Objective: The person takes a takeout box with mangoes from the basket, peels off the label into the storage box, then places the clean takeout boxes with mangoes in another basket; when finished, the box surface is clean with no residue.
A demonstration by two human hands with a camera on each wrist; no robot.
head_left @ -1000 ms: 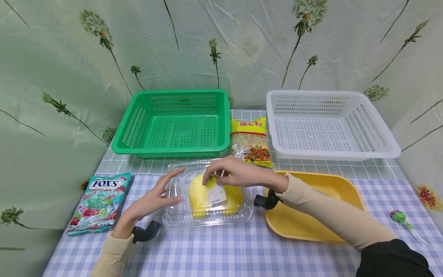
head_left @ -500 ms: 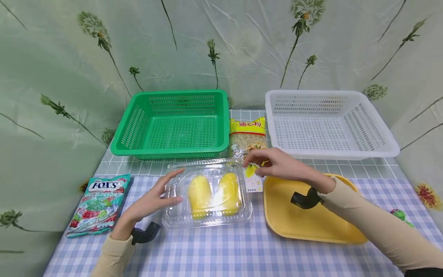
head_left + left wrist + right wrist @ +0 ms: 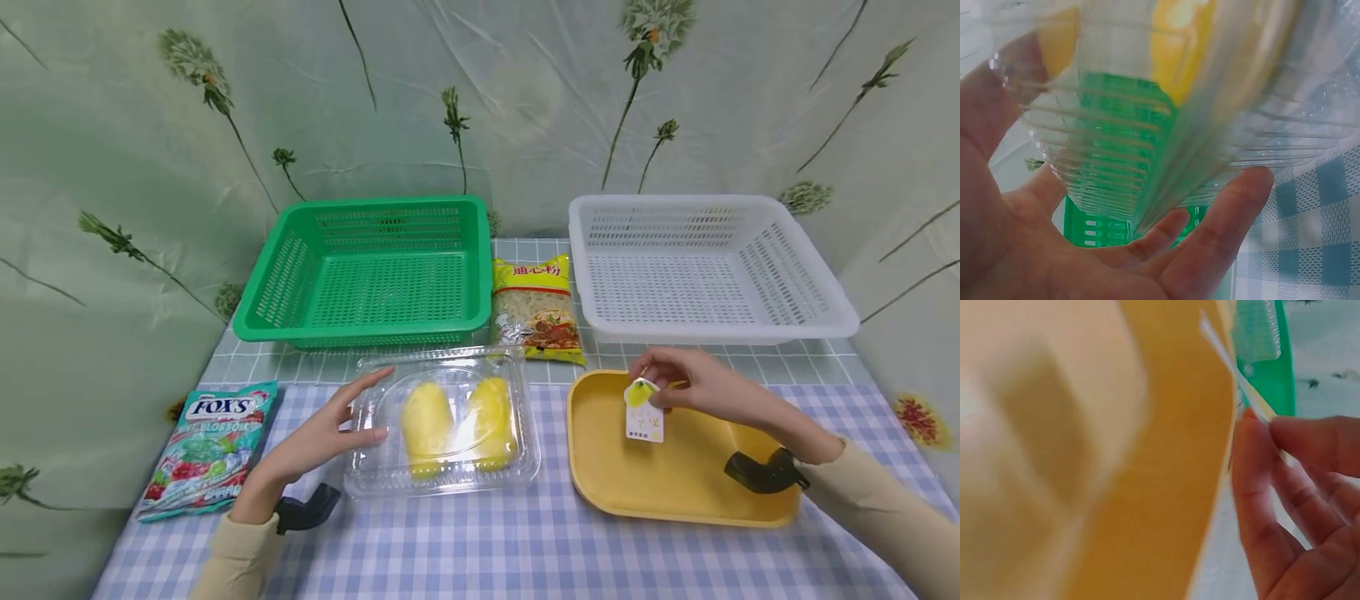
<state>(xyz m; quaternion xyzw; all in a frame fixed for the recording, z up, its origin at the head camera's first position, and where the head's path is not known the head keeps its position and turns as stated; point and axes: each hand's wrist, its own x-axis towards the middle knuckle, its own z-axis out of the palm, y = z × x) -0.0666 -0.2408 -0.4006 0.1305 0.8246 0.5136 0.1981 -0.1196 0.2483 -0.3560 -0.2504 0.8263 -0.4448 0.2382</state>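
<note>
Head: right hand [image 3: 693, 382] pinching a card [image 3: 643, 425] over the tray [image 3: 600, 479], four o'clock; left hand [image 3: 315, 442] loosely spread at nine o'clock of the box [image 3: 386, 482]. Left wrist: left hand splayed about the box. Right wrist: card pinched edge-on.

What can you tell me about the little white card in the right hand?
The white card looks like thin paper, with a yellow fruit picture at its top and small print below. The right hand pinches it near the top, its printed face toward the head camera, over the yellow tray.
</note>
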